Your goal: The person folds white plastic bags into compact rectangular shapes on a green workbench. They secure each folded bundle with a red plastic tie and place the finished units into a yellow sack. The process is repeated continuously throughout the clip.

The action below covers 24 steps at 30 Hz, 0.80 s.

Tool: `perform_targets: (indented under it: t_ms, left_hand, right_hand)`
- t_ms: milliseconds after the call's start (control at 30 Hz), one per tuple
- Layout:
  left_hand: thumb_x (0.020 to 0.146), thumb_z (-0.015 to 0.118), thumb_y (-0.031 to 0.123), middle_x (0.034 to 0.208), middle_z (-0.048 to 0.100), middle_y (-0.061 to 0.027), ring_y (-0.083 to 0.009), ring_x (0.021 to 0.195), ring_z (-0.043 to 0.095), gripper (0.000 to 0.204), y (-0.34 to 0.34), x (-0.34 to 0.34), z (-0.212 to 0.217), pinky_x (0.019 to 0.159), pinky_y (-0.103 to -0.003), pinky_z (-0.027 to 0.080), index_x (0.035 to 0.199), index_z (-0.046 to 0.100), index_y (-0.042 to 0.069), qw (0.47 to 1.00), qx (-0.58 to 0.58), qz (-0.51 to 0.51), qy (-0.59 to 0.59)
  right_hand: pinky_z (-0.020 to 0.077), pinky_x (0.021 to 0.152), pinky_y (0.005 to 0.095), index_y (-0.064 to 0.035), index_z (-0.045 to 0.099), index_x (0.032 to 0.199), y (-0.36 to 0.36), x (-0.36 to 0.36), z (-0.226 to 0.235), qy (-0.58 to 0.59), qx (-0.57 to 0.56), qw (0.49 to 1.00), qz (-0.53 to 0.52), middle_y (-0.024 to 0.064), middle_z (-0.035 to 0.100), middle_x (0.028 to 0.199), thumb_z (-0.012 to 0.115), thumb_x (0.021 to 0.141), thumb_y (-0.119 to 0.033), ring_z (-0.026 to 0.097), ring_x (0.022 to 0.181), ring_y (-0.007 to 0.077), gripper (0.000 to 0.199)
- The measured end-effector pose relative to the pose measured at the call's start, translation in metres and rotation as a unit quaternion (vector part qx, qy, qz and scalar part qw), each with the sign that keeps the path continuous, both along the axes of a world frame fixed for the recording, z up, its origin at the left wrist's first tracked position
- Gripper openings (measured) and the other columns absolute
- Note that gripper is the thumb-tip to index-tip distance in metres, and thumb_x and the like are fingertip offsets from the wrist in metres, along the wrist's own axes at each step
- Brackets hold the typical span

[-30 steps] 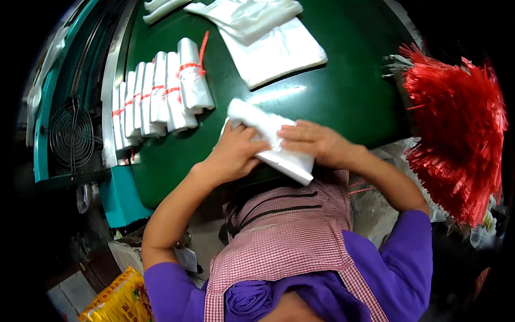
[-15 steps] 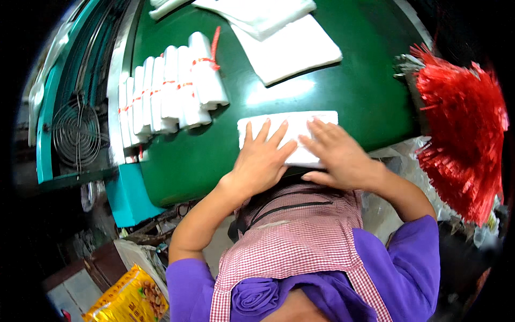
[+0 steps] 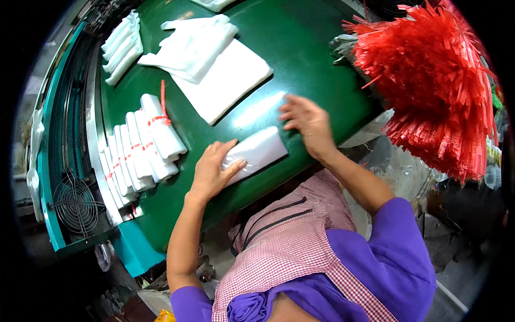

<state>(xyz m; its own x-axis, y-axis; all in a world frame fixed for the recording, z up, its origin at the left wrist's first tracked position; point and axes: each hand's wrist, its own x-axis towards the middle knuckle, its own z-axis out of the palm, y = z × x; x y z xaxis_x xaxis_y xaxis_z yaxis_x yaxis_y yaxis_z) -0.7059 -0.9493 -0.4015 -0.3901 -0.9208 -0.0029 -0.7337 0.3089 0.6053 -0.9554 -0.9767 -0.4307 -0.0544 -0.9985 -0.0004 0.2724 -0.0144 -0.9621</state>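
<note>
A folded bundle of thin white plastic bags (image 3: 260,150) lies near the front edge of the green table (image 3: 300,48). My left hand (image 3: 210,169) is closed round its left end, the thumb pressed on top. Off to the right of the bundle, my right hand (image 3: 310,124) is raised and touches nothing. Its fingers are apart and slightly bent, a little smeared by motion. A flat stack of white bags (image 3: 230,80) lies farther back, with loosely crumpled bags (image 3: 196,45) on its far left part.
Several rolled white bundles tied with red strips (image 3: 134,153) lie in a row at the left. More white bundles (image 3: 122,45) lie at the far left. A big bunch of red plastic strips (image 3: 424,91) hangs at the right. A wire fan guard (image 3: 78,204) stands left of the table.
The bundle is narrower, folded over. My right hand has lifted off it; my left hand has moved from lying flat on top to gripping its left end. The view has turned.
</note>
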Motion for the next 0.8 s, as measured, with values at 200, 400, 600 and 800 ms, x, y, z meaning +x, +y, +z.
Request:
perform_targets:
  t_ms: [200, 400, 600, 800]
  left_hand:
    - [0.078, 0.07, 0.016, 0.095, 0.058, -0.0109, -0.0233, 0.086, 0.058, 0.032, 0.018, -0.001, 0.004, 0.077, -0.032, 0.045, 0.105, 0.062, 0.001, 0.99, 0.102, -0.001, 0.096]
    - [0.079, 0.067, 0.011, 0.105, 0.064, -0.0064, -0.0145, 0.094, 0.06, 0.041, 0.08, 0.026, 0.003, 0.086, -0.029, 0.046, 0.117, 0.058, -0.003, 0.774, 0.329, 0.149, 0.52]
    - [0.071, 0.073, 0.024, 0.096, 0.065, -0.005, -0.0123, 0.083, 0.059, 0.048, 0.087, 0.065, 0.012, 0.076, -0.026, 0.046, 0.107, 0.061, -0.005, 0.805, 0.296, 0.16, 0.489]
    - [0.079, 0.061, 0.004, 0.096, 0.065, -0.0066, -0.0131, 0.086, 0.059, 0.035, 0.028, 0.049, 0.024, 0.079, -0.028, 0.047, 0.113, 0.061, -0.005, 0.95, 0.2, 0.097, 0.219]
  right_hand:
    - [0.0478, 0.065, 0.0249, 0.0019, 0.058, 0.109, -0.015, -0.094, 0.035, -0.165, -0.079, 0.959, -0.215, 0.0068, 0.063, 0.09, 0.051, 0.098, -0.026, 0.059, 0.077, 0.0145, 0.031]
    - [0.0509, 0.073, 0.0416, -0.0027, 0.064, 0.094, 0.012, 0.036, 0.015, 0.452, -0.213, 0.842, 0.205, 0.0208, 0.066, 0.091, 0.051, 0.084, -0.006, 0.064, 0.078, 0.0335, 0.016]
    - [0.048, 0.064, 0.0483, -0.0032, 0.064, 0.083, 0.081, 0.059, 0.01, 0.37, -0.201, 0.788, 0.45, 0.0193, 0.064, 0.076, 0.06, 0.082, -0.015, 0.063, 0.077, 0.0389, 0.013]
    - [0.0481, 0.066, 0.0424, -0.0013, 0.06, 0.08, 0.059, 0.034, 0.037, 0.204, -0.413, 0.815, 0.351, 0.0158, 0.063, 0.087, 0.061, 0.083, -0.013, 0.061, 0.085, 0.0292, 0.012]
